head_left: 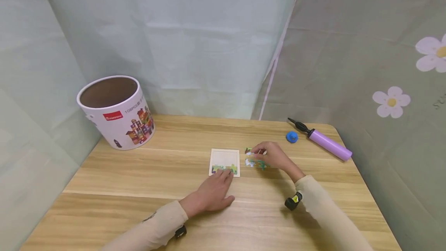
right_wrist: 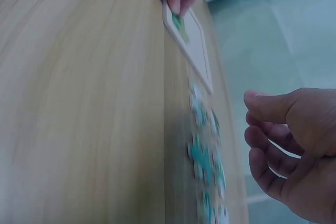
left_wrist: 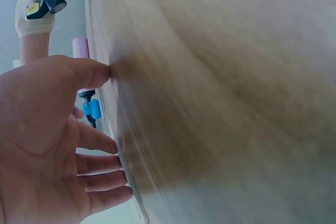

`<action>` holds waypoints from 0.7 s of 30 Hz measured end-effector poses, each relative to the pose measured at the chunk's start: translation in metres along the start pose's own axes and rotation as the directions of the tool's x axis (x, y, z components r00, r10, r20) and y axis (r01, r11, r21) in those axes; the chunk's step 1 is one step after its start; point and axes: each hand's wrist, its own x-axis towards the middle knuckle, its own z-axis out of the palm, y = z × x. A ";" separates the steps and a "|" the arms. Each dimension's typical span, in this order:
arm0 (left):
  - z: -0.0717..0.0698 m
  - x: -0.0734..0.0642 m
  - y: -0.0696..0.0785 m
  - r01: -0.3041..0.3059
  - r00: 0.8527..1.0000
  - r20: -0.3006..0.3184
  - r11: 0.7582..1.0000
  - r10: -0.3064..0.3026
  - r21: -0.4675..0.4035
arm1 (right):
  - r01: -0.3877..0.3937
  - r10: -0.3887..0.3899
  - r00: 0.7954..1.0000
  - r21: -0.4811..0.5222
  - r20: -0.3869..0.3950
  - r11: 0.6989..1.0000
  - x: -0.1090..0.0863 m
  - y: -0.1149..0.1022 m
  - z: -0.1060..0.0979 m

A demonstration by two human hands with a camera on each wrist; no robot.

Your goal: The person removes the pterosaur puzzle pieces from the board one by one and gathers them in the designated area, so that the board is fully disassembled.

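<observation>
A square puzzle tray lies on the wooden table, with green joined puzzle pieces along its near side. My left hand rests its straight fingertips on those pieces and the tray's near edge, thumb spread toward the table. To the right of the tray are several loose jigsaw pieces in teal, white and green. Over them hovers my right hand, partly covering them in the head view. The right wrist view shows its fingers loosely curled with nothing held, above the loose pieces.
A white bucket with a block picture stands at the back left. At the back right lie a purple hand pump with a black nozzle and a small blue object. Cloth curtains hang behind the table.
</observation>
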 end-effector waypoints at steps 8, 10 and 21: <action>0.002 -0.005 0.006 -0.005 1.000 -0.015 0.998 0.006 0.068 | 0.039 -0.042 0.998 0.059 0.052 0.998 0.024 -0.024 0.027; 0.003 -0.006 0.006 -0.008 1.000 -0.006 0.999 0.008 0.053 | 0.040 -0.045 0.996 0.074 0.073 0.996 0.029 -0.028 0.033; 0.006 -0.010 0.005 -0.008 1.000 0.020 0.999 0.009 -0.041 | 0.046 -0.058 0.986 0.084 0.156 0.995 0.054 -0.046 0.062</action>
